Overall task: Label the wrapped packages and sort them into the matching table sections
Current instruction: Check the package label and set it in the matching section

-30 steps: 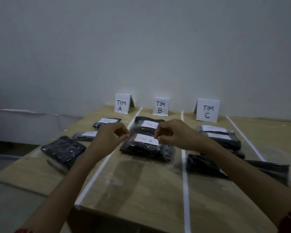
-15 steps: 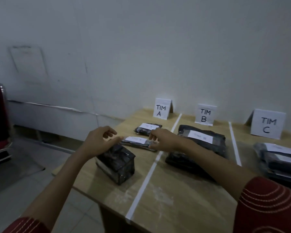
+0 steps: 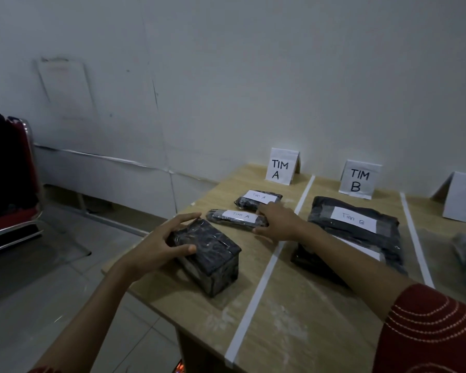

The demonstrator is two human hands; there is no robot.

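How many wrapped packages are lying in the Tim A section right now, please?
3: a labelled package nearest the Tim A sign, a second labelled package in front of it, and an unlabelled boxy package under the left hand. None appears hidden.

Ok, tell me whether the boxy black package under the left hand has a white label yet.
No, the boxy package under the left hand shows only bare black wrap.

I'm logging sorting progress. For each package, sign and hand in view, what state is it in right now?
boxy package: unlabelled, in section A, gripped by left hand
slim package: labelled Tim A, right hand rests on its end
far package: labelled Tim A, lying flat
flat package: labelled Tim B, stacked on another
TIM A sign: upright
TIM B sign: upright
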